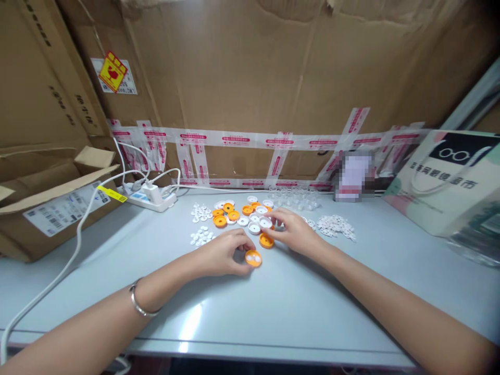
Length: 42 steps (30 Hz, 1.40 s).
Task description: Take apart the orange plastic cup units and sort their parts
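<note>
My left hand (230, 253) grips the edge of a round orange cap (253, 258) that has small white pieces inside it. Its fingers and thumb pinch the rim just above the table. My right hand (291, 229) reaches into the pile, with fingers curled at a round white cap (265, 223) and touching it. Just below that, another orange cap (266, 240) lies on the table. More orange caps (220, 221) and white caps (242, 221) lie loosely together behind the hands. Small white round pieces (202, 236) sit in a cluster beyond my left hand.
Clear plastic pieces (297, 198) stand at the back, with a heap of small white parts (336, 226) to the right. A power strip (152, 198) with white cables and an open cardboard box (58, 203) are on the left. A printed bag (437, 177) stands right.
</note>
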### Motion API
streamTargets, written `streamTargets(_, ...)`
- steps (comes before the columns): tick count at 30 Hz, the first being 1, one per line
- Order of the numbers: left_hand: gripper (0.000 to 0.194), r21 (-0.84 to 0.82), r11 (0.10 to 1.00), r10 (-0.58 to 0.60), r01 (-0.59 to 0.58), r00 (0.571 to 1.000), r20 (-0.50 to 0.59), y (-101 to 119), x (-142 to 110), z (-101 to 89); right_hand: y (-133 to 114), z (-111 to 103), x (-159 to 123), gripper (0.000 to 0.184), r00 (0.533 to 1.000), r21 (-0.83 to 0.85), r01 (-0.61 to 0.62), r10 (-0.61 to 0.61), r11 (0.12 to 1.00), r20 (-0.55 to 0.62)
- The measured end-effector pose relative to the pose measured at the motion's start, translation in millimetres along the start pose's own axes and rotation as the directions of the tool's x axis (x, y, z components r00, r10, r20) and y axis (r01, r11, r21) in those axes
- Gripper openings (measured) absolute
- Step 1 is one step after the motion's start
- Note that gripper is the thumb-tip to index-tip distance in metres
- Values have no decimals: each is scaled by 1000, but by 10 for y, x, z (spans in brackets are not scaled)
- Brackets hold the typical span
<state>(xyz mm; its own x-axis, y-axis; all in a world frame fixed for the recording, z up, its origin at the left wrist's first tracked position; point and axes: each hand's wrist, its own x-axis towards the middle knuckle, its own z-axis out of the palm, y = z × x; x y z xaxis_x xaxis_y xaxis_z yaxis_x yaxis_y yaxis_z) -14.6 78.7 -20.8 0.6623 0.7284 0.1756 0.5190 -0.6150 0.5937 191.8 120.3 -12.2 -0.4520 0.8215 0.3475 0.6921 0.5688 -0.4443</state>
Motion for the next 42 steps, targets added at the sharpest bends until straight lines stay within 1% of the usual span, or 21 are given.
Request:
streamTargets(3, 27, 18, 1000, 14, -15, 1000, 22, 10, -14, -16, 72, 72, 26, 27, 1000, -48, 17, -17, 999, 14)
streamTargets(6, 28, 32, 999, 13, -14, 1000, 27, 20, -14, -37, 112, 112, 45, 29, 1000, -69, 23, -22, 997, 5)
streamTargets(9, 30, 31, 1000, 0, 0, 1000, 7, 28, -10, -62, 85, 77, 35, 39, 998, -60, 21, -25, 998, -50)
streamTargets(11, 27, 31, 999, -9, 9, 1000, -16, 33, -6, -79, 9, 20, -7, 36, 996, -24, 49, -51, 999, -79)
streamTargets(12, 24, 38, 999, -6, 7, 1000, -27, 37, -3, -87, -43, -9, -38, 31, 995, 4, 75, -75, 997, -60)
streamTargets(14, 18, 56, 998, 8, -6, 1000, -29, 44, 5, -100, -157, -51, -114, 25, 990, 65, 128, -131, 990, 44)
streamTargets(15, 16, 59, 998, 14, -13, 1000, -19, 46, 10, -103, -211, -58, -153, 26, 981, 90, 147, -157, 985, 115)
streamTargets(17, 14, 48, 999, 9, -9, 1000, 13, 47, 24, -104, -292, -41, -220, 34, 953, 115, 163, -186, 980, 237)
streamTargets(19, 15, 24, 1000, -18, 17, 999, 38, 43, 41, -96, -332, 3, -260, 38, 937, 114, 157, -184, 981, 296)
streamTargets(22, 15, 37, 998, -52, 51, 998, 43, 39, 65, -80, -330, 71, -275, 26, 938, 109, 136, -164, 985, 306)
streamTargets(25, 14, 82, 995, -54, 51, 998, 27, 44, 82, -67, -309, 109, -268, 17, 945, 112, 102, -131, 988, 300)
streamTargets(27, 12, 96, 994, -60, 58, 998, 22, 44, 92, -61, -301, 124, -262, 17, 948, 118, 66, -99, 991, 301)
streamTargets(30, 10, 117, 988, -102, 98, 994, 27, 34, 103, -55, -305, 142, -257, 20, 951, 136, 21, -62, 991, 302)
streamTargets(32, 9, 160, 980, -128, 122, 991, 30, 29, 107, -52, -314, 152, -256, 20, 951, 149, 4, -50, 989, 305)
streamTargets(35, 9, 297, 948, -134, 117, 990, 38, 61, 109, -46, -328, 164, -257, 18, 953, 149, 2, -46, 989, 298)
streamTargets(39, 11, 504, 859, -132, 89, 990, 50, 174, 115, 4, -329, 187, -261, 12, 962, 138, 20, -57, 990, 268)
streamTargets(42, 12, 591, 805, -100, 48, 993, 55, 237, 117, 76, -321, 204, -268, 10, 966, 130, 19, -52, 991, 255)
